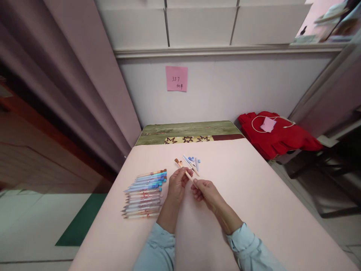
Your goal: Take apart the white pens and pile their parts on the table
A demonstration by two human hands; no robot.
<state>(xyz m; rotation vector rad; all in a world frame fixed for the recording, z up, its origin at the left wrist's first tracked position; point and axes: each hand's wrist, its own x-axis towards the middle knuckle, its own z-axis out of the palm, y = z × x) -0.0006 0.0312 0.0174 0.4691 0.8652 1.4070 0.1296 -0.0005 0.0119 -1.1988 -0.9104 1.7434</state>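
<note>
Grasping a pale pen [190, 176], the left hand [176, 182] and right hand [207, 191] pinch it between the desk's [254, 210] left and right edges. Loose pen parts [196, 163] lie just beyond, toward the far edge; a row of pens [145, 195] lies nearer the left edge.

We have, on our pale-pink rectangular table [254, 210], a row of slim blue and whitish pens [145, 194] left of our left hand [178, 183] and small blue blocky pieces [190, 159] beyond it; right of the table's far end lies crumpled red cloth [270, 141].
</note>
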